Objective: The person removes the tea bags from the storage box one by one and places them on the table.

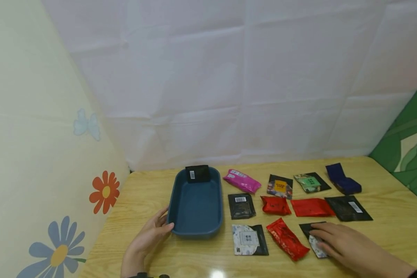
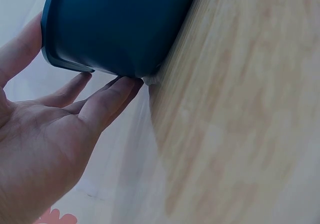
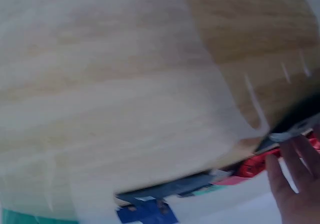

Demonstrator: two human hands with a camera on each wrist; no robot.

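Observation:
My left hand (image 1: pixel 150 234) holds the near left corner of a deep blue plastic bin (image 1: pixel 197 233). Its thumb lies on the rim and the other fingers meet the side wall, as the left wrist view shows. A black packet with a barcode (image 1: pixel 199 174) leans inside the bin's far end. At the front right, my right hand (image 1: pixel 344 241) has its fingers over a black-and-white packet (image 1: pixel 316 247), partly covering it. In the right wrist view the fingertips (image 3: pixel 295 149) touch that packet's edge, fingers fairly straight. A twisted red packet (image 1: pixel 287 239) lies just left of this hand.
Several packets lie between and behind the hands: a pink one (image 1: pixel 242 180), a black barcoded one (image 1: pixel 241 206), a white-and-black one (image 1: pixel 250 240), a flat red one (image 1: pixel 312 207) and a folded navy one (image 1: pixel 344 179). A white cloth (image 1: pixel 194 85) hangs behind the wooden table (image 1: pixel 146 189).

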